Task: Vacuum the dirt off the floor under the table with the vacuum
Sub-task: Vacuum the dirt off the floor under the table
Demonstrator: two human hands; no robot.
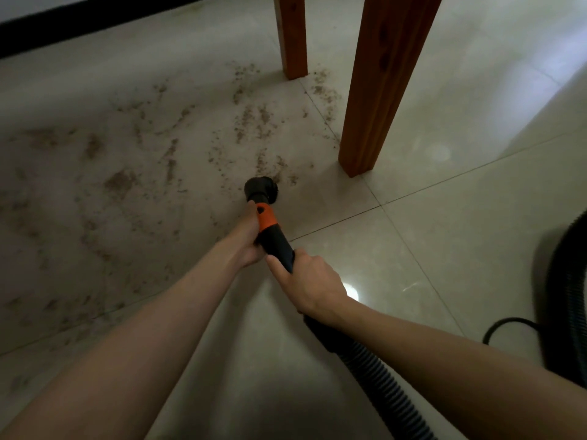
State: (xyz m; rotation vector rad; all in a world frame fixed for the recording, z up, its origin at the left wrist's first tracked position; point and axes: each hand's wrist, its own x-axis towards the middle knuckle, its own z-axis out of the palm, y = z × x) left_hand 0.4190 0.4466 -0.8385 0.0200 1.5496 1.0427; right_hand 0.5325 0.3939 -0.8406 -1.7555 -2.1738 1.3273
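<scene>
While brown crumbly dirt (120, 182) lies scattered across the pale tiled floor (444, 249) to the left, the left hand (246, 241) grips the black vacuum wand with an orange collar (270, 227) nearest its round black nozzle (261, 189). Behind it, the right hand (313, 284) wraps the wand where the ribbed black hose (381, 379) begins. Its long axis points ahead at dirt beside the nearer of 2 orange-brown wooden table legs (378, 90), so sweeping leftward likely comes next.
</scene>
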